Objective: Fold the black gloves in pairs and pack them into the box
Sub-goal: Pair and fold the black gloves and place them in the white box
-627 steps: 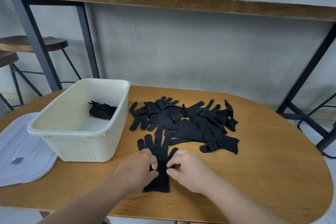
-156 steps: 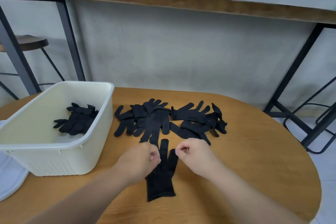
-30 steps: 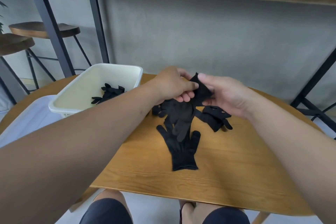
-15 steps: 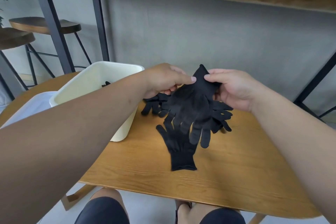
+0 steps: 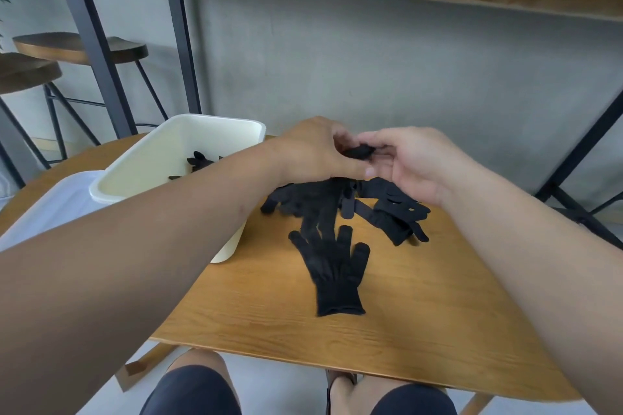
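My left hand (image 5: 313, 148) and my right hand (image 5: 409, 163) meet above the table and both pinch the cuff of a black glove (image 5: 358, 152), whose body hangs down toward the pile. A single black glove (image 5: 332, 268) lies flat on the wooden table (image 5: 421, 320), fingers pointing away from me. Behind it a small pile of loose black gloves (image 5: 397, 209) spreads under my hands. The cream plastic box (image 5: 161, 158) stands at the left, with folded black gloves (image 5: 199, 162) inside, partly hidden by my left forearm.
A white lid (image 5: 50, 212) lies left of the box. Dark metal table legs (image 5: 97, 50) and two stools (image 5: 77, 47) stand behind at the left; a grey wall runs close behind the table. My knees show below the near table edge.
The glove that hung spread out between my hands half a second ago is now lower and bunched at its cuff. My hands have moved closer together and down toward the pile.
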A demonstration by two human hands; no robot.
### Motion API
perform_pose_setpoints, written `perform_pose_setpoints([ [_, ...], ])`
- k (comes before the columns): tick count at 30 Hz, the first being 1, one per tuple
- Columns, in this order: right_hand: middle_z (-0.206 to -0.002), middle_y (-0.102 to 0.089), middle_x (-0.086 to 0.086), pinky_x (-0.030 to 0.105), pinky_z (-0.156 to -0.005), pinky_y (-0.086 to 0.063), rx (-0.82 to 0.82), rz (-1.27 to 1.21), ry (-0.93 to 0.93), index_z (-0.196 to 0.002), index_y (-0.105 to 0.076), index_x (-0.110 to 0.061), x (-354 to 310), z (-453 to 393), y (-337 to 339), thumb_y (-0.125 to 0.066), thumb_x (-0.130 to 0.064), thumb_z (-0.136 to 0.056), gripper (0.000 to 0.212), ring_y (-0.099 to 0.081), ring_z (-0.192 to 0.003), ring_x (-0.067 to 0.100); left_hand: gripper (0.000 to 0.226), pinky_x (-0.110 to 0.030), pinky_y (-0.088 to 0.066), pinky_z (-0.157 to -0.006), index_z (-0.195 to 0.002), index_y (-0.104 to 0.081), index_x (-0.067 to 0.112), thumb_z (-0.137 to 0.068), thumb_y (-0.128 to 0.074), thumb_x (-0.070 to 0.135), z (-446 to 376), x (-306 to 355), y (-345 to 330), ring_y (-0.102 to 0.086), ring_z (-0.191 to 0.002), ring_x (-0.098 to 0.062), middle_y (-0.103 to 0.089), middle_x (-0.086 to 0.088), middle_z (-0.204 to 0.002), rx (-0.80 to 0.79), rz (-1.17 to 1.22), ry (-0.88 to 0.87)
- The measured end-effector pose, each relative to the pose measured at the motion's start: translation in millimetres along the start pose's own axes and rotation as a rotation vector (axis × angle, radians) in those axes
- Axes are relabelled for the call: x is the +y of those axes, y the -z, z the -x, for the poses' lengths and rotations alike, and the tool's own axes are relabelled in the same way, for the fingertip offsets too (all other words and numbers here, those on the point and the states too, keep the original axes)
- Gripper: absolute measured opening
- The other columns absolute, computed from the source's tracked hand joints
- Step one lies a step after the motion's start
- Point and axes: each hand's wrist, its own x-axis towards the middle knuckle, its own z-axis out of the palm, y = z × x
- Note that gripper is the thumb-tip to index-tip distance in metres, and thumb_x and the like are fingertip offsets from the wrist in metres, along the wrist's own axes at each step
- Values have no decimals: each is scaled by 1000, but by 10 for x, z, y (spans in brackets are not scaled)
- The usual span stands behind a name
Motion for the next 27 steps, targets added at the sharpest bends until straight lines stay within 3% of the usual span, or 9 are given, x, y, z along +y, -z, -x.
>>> perform_pose_setpoints([
  [3,-112,-66,25,24,-71,-60,-14,65,-28,-113,-61,6,-44,38,45,-43,17,-89,32,-73,-91,24,22,-11,-43,-69,-105,-72,20,-85,-71,30,-3,-44,21,-61,-83,-6,-68,10,-92,87,-71,-36],
  [5,-106,-70,19,22,-72,-60,-56,242,-14,-116,-62,-2,-53,73,74,-51,18,-88,36,-74,-89,20,10,-14,-43,-62,-97,-73,26,-91,-65,25,-18,-69,24,-59,-73,-9,-69,7,-84,106,-46,-42],
  [10,-75,-67,-8,22,-62,-53,71,875,180,-86,-72,-29,0,99,108,-73,-17,-86,12,-61,-65,9,11,-17,-52,-62,-92,-75,27,-91,-65,22,-63,-184,2,-65,-70,-4,-71,13,-79,68,154,33],
  [12,-76,-68,-8,25,-61,-48,110,923,213,-80,-71,-32,32,53,126,-72,-24,-87,10,-60,-66,10,12,-10,-46,-53,-83,-73,27,-90,-67,19,-96,-217,-22,-60,-57,3,-67,16,-66,71,160,34],
  [15,-68,-70,-3,21,-53,-47,132,856,180,-85,-71,-28,65,-8,124,-68,-23,-90,7,-56,-49,6,10,-7,-40,-47,-80,-71,21,-89,-68,15,-161,-214,-65,-54,-52,2,-62,13,-63,90,130,30],
  [18,-73,-74,-2,18,-57,-51,194,771,298,-89,-73,-21,60,-38,136,-65,-17,-91,9,-63,-54,6,11,-7,-34,-43,-79,-68,20,-88,-67,14,-197,-161,-69,-50,-48,0,-59,9,-61,160,162,13],
  [23,-77,-70,-10,24,-65,-49,239,930,569,-84,-73,-27,361,140,196,-68,-18,-87,11,-63,-69,10,18,-6,-34,-49,-87,-71,33,-86,-69,16,7,-289,-289,-52,-52,8,-60,21,-65,251,121,-51],
  [25,-85,-66,-13,24,-73,-49,144,1059,568,-89,-74,-25,728,226,215,-67,-14,-86,13,-60,-77,8,22,-7,-39,-68,-92,-72,34,-86,-68,14,198,-502,-549,-57,-75,7,-63,20,-87,169,2,-67],
  [27,-93,-60,-15,25,-78,-49,-3,1192,451,-96,-72,-26,1168,304,226,-64,-16,-87,15,-57,-83,6,23,-6,-40,-77,-98,-72,33,-88,-65,13,401,-764,-839,-57,-89,3,-61,19,-101,34,-135,-39],
])
